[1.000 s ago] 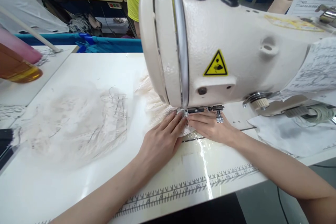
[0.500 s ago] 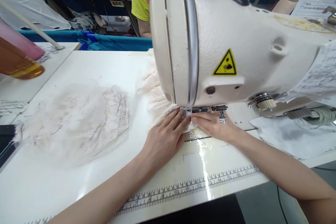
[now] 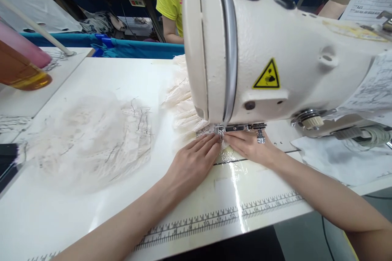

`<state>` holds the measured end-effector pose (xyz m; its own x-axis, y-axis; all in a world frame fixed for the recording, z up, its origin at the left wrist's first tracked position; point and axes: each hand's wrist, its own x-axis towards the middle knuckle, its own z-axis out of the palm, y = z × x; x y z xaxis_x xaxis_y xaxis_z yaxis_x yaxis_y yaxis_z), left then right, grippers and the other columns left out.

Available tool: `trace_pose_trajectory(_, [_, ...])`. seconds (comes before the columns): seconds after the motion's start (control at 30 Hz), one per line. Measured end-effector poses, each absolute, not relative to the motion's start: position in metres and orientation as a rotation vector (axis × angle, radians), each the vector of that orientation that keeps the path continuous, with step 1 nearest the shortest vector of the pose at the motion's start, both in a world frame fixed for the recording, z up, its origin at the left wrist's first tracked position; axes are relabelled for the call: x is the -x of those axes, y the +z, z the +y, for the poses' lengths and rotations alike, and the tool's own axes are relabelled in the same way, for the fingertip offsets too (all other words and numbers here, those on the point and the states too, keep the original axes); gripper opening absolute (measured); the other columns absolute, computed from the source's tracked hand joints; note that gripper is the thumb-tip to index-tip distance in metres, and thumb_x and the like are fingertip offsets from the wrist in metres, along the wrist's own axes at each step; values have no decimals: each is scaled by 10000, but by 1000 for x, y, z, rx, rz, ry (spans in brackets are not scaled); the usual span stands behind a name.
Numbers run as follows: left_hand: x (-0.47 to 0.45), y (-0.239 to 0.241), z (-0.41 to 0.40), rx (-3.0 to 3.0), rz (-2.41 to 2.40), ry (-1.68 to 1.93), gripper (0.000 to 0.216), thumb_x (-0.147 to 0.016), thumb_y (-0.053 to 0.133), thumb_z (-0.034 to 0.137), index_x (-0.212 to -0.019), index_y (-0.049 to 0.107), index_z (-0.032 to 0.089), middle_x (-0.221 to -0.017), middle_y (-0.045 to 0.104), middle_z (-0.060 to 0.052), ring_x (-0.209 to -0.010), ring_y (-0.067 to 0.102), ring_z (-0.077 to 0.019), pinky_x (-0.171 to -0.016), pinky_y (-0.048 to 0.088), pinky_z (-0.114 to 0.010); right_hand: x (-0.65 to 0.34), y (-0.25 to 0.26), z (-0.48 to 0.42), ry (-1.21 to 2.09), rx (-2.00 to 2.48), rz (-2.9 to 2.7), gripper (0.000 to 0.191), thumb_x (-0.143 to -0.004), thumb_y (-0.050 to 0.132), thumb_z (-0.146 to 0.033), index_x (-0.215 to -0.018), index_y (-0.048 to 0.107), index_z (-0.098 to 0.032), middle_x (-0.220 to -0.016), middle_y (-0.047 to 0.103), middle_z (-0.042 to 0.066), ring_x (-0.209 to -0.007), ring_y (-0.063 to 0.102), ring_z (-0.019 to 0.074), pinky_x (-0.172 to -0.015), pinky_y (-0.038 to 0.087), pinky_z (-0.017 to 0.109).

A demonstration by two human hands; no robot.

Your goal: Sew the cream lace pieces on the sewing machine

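Observation:
A cream ruffled lace fabric (image 3: 183, 110) lies under the head of a white sewing machine (image 3: 260, 49), its near edge at the presser foot (image 3: 220, 129). My left hand (image 3: 196, 157) rests flat on this fabric just left of the foot, fingers stretched out side by side. On the other side, my right hand (image 3: 249, 144) has its fingertips closed at the fabric's edge, close to the foot. The needle point and the fabric beneath my fingers are hidden.
A heap of sheer cream fabric (image 3: 94, 142) with loose dark threads lies left. A printed ruler (image 3: 220, 220) runs along the front edge. White cloth (image 3: 330, 159) lies at right. An amber cone (image 3: 21, 67) stands far left. A person in yellow (image 3: 170, 4) sits beyond.
My left hand has drawn slightly back from the presser foot, its fingers closer together. My right hand stays nearly in place. The view has shifted a little.

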<state>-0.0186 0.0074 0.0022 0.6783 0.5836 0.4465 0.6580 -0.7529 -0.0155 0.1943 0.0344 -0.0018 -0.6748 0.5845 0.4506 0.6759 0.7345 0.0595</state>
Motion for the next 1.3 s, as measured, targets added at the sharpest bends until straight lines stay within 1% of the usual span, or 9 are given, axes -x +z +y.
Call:
trace_pose_trajectory(0.2, [21,6,8,2713,-1108,-628,228,-923,417,156,-985,632,114,-1172,663,-114,-1095,628,-215,-964,526,-372,-189,-8,36,-196,826,-2575,290,-889,483,-82,-1082,633,-238,-1055,685,13,-889,625,131,-756,511,285])
trace_pose_trajectory(0.43, [22,9,9,2621,-1169,-632,187,-894,448,151,-961,623,155,-1130,685,-91,-1053,645,-228,-956,513,-399,-181,-6,30,-119,824,-2563,310,-892,479,-61,-1069,636,-262,-1090,684,-6,-1005,598,131,-868,493,300])
trace_pose_trajectory(0.53, [20,11,8,2567,-1185,-655,198,-882,442,112,-987,598,174,-1011,709,-72,-895,673,-228,-854,520,-426,-179,-7,30,-77,822,-2531,278,-900,489,-95,-1060,647,-259,-1059,693,-3,-991,602,134,-866,490,308])
trace_pose_trajectory(0.6, [20,11,6,2589,-1133,-695,257,-875,401,51,-1050,556,157,-914,702,-64,-760,663,-195,-776,515,-397,-179,-8,30,-50,825,-2502,237,-912,495,-141,-1045,657,-250,-1032,699,0,-976,604,138,-854,490,315])
trace_pose_trajectory(0.67, [20,11,6,2633,-1040,-769,305,-862,379,-1,-1101,506,140,-868,687,-54,-717,646,-168,-753,509,-362,-178,-9,29,-33,832,-2475,201,-920,503,-192,-1034,662,-237,-1007,703,6,-962,604,141,-829,490,311])
trace_pose_trajectory(0.77, [22,12,8,2640,-972,-881,315,-846,424,-7,-1128,474,125,-953,687,-92,-843,654,-189,-780,517,-347,-176,-7,27,-50,811,-2444,173,-915,524,-217,-1006,671,-232,-964,708,2,-951,605,140,-758,488,281])
trace_pose_trajectory(0.93, [29,8,16,2776,-978,-710,364,-888,447,132,-1247,477,75,-1211,634,-143,-1134,595,-233,-1022,449,-402,-174,-3,26,-133,734,-2429,201,-874,527,-91,-902,677,-221,-850,714,-30,-880,621,109,-769,491,254])
trace_pose_trajectory(1.03, [34,3,18,2794,-1024,-600,435,-894,443,188,-1313,463,74,-1271,599,-141,-1188,563,-250,-1069,414,-437,-174,-3,25,-154,673,-2419,200,-854,540,-67,-887,672,-213,-848,721,-46,-869,632,99,-819,497,262])
trace_pose_trajectory(1.3, [39,0,18,2746,-1074,-529,381,-883,447,164,-1237,579,116,-1266,599,-115,-1213,541,-269,-1067,411,-481,-173,-8,24,-127,682,-2444,215,-869,537,-64,-933,658,-230,-921,735,-52,-940,644,115,-907,475,301])
